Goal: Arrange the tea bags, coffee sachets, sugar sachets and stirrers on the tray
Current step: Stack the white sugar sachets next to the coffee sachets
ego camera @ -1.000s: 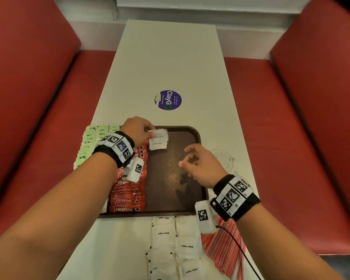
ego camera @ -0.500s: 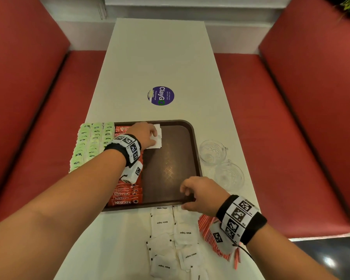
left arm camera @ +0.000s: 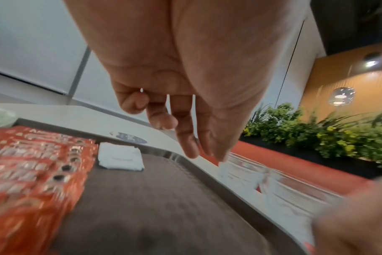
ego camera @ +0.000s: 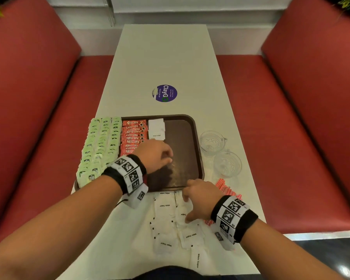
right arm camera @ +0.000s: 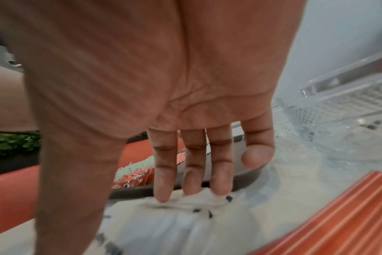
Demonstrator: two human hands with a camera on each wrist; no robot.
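The brown tray (ego camera: pixel 198 158) holds rows of green tea bags (ego camera: pixel 99 146) on its left, red coffee sachets (ego camera: pixel 132 136) beside them, and a small stack of white sugar sachets (ego camera: pixel 157 129) at the far end. My left hand (ego camera: pixel 156 156) hovers over the tray's middle with loosely curled fingers (left arm camera: pixel 185 138) and holds nothing. Several loose sugar sachets (ego camera: pixel 166 225) lie on the table in front of the tray. My right hand (ego camera: pixel 194 199) reaches down on them, its straight fingertips (right arm camera: pixel 164 193) pressing on a sachet (right arm camera: pixel 185 212). Red stirrers (ego camera: pixel 226 188) lie to the right.
Two clear glass cups (ego camera: pixel 212 142) (ego camera: pixel 227 163) stand on the white table (ego camera: pixel 170 57) just right of the tray. A round purple sticker (ego camera: pixel 164 93) lies beyond the tray. Red bench seats (ego camera: pixel 291 138) flank the table on both sides.
My left hand let go of the sugar sachets at the tray's far end and drew back over the tray. My right hand shifted from the tray's front edge onto the loose sachets.
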